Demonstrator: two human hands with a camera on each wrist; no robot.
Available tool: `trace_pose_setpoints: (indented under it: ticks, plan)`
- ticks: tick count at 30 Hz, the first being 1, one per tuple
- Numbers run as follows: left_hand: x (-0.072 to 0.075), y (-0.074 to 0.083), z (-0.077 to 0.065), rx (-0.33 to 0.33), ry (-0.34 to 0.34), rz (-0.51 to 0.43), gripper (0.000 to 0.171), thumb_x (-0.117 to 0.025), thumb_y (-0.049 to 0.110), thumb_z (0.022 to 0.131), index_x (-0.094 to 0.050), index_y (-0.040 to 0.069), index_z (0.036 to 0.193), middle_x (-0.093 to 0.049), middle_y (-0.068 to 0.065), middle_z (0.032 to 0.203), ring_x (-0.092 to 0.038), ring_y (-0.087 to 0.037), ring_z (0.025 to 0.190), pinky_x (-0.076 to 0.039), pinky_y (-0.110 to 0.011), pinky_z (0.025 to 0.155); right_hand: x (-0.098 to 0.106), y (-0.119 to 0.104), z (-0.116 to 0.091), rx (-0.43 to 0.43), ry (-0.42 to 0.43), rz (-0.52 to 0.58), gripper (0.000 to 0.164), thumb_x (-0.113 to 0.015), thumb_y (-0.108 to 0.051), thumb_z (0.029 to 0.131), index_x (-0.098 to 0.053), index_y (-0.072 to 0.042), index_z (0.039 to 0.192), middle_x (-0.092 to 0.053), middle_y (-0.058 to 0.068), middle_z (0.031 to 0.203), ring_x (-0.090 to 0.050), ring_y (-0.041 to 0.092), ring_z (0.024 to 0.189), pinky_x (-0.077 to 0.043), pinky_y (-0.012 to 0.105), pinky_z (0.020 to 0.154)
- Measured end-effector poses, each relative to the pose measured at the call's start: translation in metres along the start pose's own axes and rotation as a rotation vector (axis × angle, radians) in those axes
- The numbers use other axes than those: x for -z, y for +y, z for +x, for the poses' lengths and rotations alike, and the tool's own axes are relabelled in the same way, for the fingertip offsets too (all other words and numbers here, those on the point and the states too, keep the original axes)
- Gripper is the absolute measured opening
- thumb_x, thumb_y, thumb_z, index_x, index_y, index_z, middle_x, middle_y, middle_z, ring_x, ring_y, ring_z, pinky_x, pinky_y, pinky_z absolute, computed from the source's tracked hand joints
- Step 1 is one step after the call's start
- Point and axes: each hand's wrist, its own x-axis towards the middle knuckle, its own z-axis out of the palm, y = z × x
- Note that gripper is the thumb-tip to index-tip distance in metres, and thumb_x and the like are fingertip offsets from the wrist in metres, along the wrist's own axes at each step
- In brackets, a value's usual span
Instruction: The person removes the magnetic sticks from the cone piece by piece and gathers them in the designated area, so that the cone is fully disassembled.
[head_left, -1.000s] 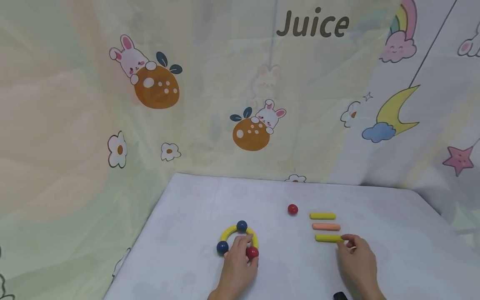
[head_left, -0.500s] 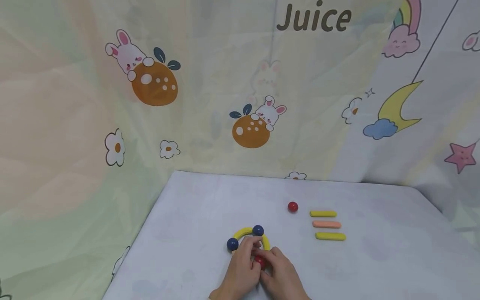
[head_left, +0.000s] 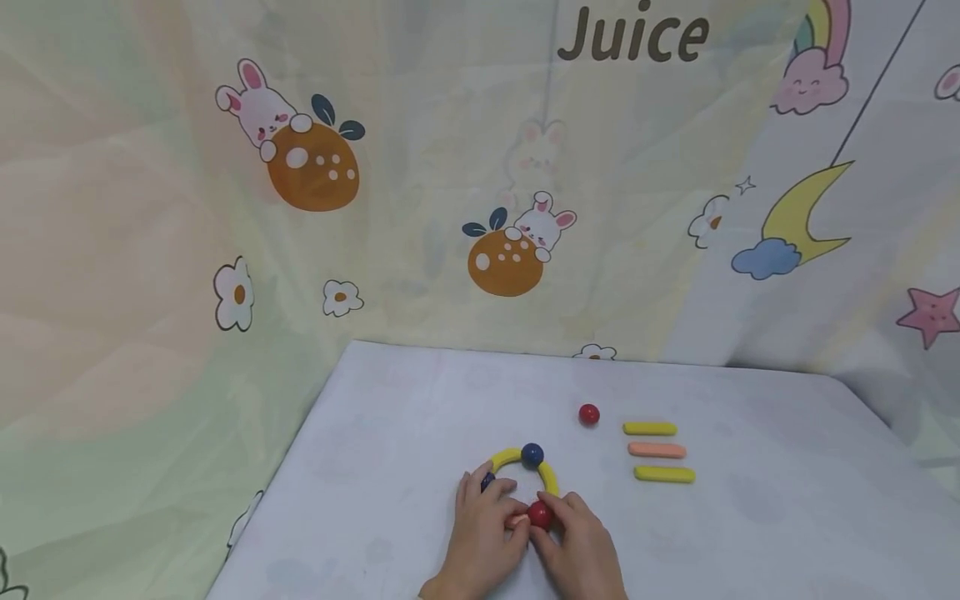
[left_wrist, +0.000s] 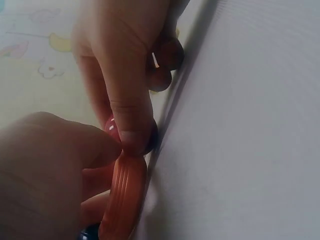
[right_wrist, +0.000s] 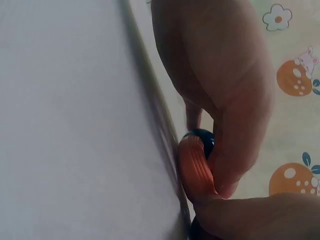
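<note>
A ring of curved yellow sticks [head_left: 550, 477] and balls lies on the white table, with a dark blue ball [head_left: 532, 455] at its far side. My left hand [head_left: 483, 529] pinches a curved orange stick [left_wrist: 122, 197] at the ring's near side. Its other fingers partly cover a second dark blue ball [head_left: 487, 481]. My right hand [head_left: 583, 542] pinches a red ball [head_left: 539, 514] between thumb and finger. In the left wrist view, the red ball touches the end of the orange stick. The right wrist view shows the orange stick with a blue ball [right_wrist: 202, 135] at its far end.
A loose red ball [head_left: 588, 414] lies farther back. To its right sit a straight yellow stick [head_left: 649, 428], an orange stick [head_left: 657, 450] and another yellow stick [head_left: 664, 474], in a column. A printed cloth [head_left: 405, 208] hangs behind the table.
My right hand has left the nearest straight yellow stick and come left to the red ball on the ring. The ring has shifted right, and my left hand now pinches the orange stick.
</note>
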Motion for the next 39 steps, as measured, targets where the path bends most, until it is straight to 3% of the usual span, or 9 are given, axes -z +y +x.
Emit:
trace_pose_setpoints:
  ticks: [7,14,18,24,29,33,36,39]
  plan:
    - [0.002,0.001,-0.002,0.031,-0.026,-0.003,0.011,-0.071,0.035,0.087,-0.073,0.026,0.081,-0.064,0.003,0.12,-0.031,-0.029,0.139,-0.025,-0.057,0.11,0.002,0.003,0.0,-0.007,0.018,-0.061,0.046,-0.085,-0.031,0.074,-0.072,-0.021,0.116,-0.047,-0.005,0.089,-0.042,0.009,0.069,-0.034,0.024,0.059]
    - [0.001,-0.001,0.0,0.042,0.03,0.007,0.025,-0.078,0.032,0.082,-0.059,0.027,0.066,-0.066,0.004,0.114,-0.037,-0.03,0.137,-0.032,-0.053,0.109,0.008,0.012,0.004,-0.046,0.022,-0.077,0.048,-0.084,-0.031,0.076,-0.07,-0.019,0.119,-0.054,0.001,0.1,-0.048,0.012,0.075,-0.043,0.028,0.065]
    - [0.0,-0.003,-0.001,0.043,0.061,0.01,0.02,-0.083,0.018,0.075,-0.066,0.023,0.086,-0.06,-0.002,0.127,-0.032,-0.033,0.14,-0.03,-0.053,0.11,0.013,0.021,0.007,-0.085,0.059,-0.071,0.046,-0.081,-0.023,0.079,-0.067,-0.013,0.122,-0.057,0.006,0.108,-0.054,0.016,0.081,-0.051,0.036,0.073]
    - [0.003,-0.005,0.001,0.159,0.128,0.043,0.057,-0.08,0.004,0.073,-0.058,0.01,0.126,-0.039,-0.014,0.146,-0.026,-0.037,0.14,-0.03,-0.053,0.11,0.016,0.031,0.013,-0.113,0.145,-0.053,0.039,-0.073,-0.013,0.082,-0.065,-0.009,0.119,-0.059,0.01,0.112,-0.06,0.024,0.096,-0.052,0.046,0.086]
    - [0.01,-0.012,0.003,0.255,0.24,0.129,0.063,-0.083,0.002,0.069,-0.057,0.006,0.127,-0.052,-0.014,0.123,-0.046,-0.031,0.116,-0.04,-0.044,0.091,0.019,0.04,0.018,-0.191,0.174,-0.007,0.038,-0.072,-0.012,0.083,-0.063,-0.005,0.119,-0.059,0.013,0.114,-0.057,0.027,0.102,-0.05,0.049,0.088]
    - [0.016,-0.018,0.004,0.272,0.324,0.17,0.054,-0.083,-0.003,0.067,-0.064,0.009,0.116,-0.059,-0.007,0.103,-0.054,-0.026,0.094,-0.037,-0.036,0.073,0.023,0.044,0.02,-0.237,0.202,0.028,0.039,-0.071,-0.011,0.084,-0.061,-0.003,0.12,-0.061,0.015,0.115,-0.059,0.03,0.104,-0.05,0.049,0.088]
    - [0.019,-0.02,0.004,0.255,0.38,0.155,0.049,-0.076,-0.012,0.068,-0.067,0.01,0.11,-0.06,-0.005,0.099,-0.055,-0.025,0.091,-0.037,-0.036,0.071,0.025,0.044,0.02,-0.243,0.19,0.073,0.04,-0.071,-0.01,0.084,-0.06,-0.004,0.122,-0.064,0.014,0.118,-0.06,0.031,0.109,-0.05,0.05,0.09]
    - [0.019,-0.018,0.005,0.22,0.433,0.106,0.048,-0.07,-0.017,0.069,-0.068,0.011,0.108,-0.06,-0.004,0.104,-0.054,-0.026,0.099,-0.041,-0.04,0.08,0.023,0.042,0.019,-0.215,0.144,0.105,0.042,-0.073,-0.013,0.083,-0.06,-0.007,0.122,-0.065,0.011,0.12,-0.06,0.029,0.113,-0.049,0.049,0.092]
